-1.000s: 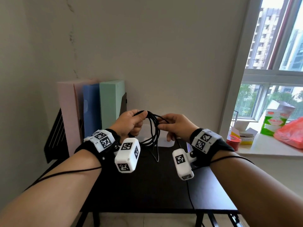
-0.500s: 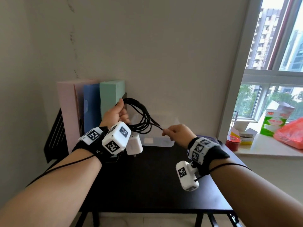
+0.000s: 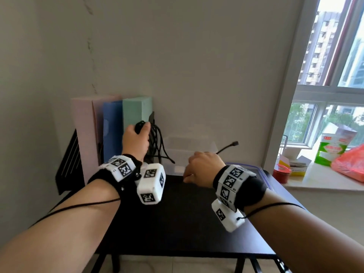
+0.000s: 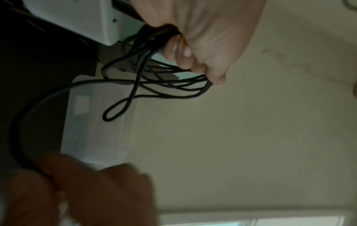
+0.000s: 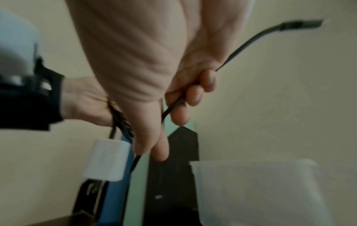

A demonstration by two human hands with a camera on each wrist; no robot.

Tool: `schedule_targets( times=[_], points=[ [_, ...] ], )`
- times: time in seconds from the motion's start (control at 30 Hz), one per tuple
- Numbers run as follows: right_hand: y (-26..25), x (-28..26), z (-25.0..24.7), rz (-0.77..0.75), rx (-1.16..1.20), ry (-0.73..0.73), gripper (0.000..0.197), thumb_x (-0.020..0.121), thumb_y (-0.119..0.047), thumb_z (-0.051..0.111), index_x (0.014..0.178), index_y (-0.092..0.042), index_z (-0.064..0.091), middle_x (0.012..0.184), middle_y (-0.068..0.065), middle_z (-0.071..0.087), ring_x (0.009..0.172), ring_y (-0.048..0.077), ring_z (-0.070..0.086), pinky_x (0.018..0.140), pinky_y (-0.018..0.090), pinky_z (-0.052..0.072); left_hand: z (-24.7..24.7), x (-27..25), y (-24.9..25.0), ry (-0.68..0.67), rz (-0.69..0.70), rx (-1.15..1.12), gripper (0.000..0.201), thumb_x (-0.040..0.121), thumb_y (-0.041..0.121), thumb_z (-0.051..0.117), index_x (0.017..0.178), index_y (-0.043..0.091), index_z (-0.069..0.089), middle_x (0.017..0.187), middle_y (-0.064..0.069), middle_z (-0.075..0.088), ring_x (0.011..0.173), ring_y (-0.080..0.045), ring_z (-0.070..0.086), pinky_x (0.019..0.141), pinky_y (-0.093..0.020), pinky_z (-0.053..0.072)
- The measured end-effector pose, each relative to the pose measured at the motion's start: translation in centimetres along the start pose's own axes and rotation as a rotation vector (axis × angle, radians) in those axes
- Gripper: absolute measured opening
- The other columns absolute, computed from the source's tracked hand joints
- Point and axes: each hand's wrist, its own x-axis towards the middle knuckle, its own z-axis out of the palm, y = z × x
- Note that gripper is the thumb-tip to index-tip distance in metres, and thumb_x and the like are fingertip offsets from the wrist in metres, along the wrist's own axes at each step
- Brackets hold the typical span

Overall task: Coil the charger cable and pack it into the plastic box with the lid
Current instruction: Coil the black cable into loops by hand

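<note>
The charger cable (image 3: pixel 157 142) is thin, black and gathered into several loose, uneven loops that hang from the left hand (image 3: pixel 136 140), whose fingers (image 4: pixel 183 50) clench the bundle above the desk (image 3: pixel 177 223). The right hand (image 3: pixel 202 166) pinches the free tail near its plug (image 3: pixel 234 143). The clear plastic box (image 3: pixel 189 142) stands behind.

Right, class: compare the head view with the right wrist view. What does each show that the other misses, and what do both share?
Only the head view shows the windowsill clutter, such as the small red round tin and the green-and-white carton, plus the blue-edged clear plastic lid on the black table.

Only the right wrist view shows the right hand's fingers curled round the black charger cable.

Both show the left hand gripping the coiled loops, the cable's free plug end and the clear plastic box.
</note>
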Motion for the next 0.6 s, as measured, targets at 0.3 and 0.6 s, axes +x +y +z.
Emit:
schedule_targets(
  times=[0.3,0.6],
  points=[
    [0.3,1.0,-3.8,0.055,0.662,0.516,0.043,0.068,-0.034,0.079,0.098,-0.015,0.056,0.094,-0.004,0.052,0.078,0.013,0.049,0.069,0.024,0.041,2.3,-4.0,1.2,-0.513,-0.02,0.084,0.023,0.087,0.041,0.051,0.08,0.019,0.053,0.057,0.002,0.045,0.048,-0.013,0.036,0.045,-0.021,0.03],
    [2.4,0.6,-3.6,0.158,0.739,0.54,0.051,0.078,-0.034,0.072,0.126,-0.028,0.057,0.107,-0.007,0.058,0.089,0.007,0.05,0.081,0.019,0.043,3.0,-5.3,2.9,-0.701,-0.035,0.173,0.033,0.091,0.046,0.039,0.09,0.016,0.054,0.063,0.003,0.043,0.05,-0.008,0.033,0.046,-0.02,0.028]
  ],
)
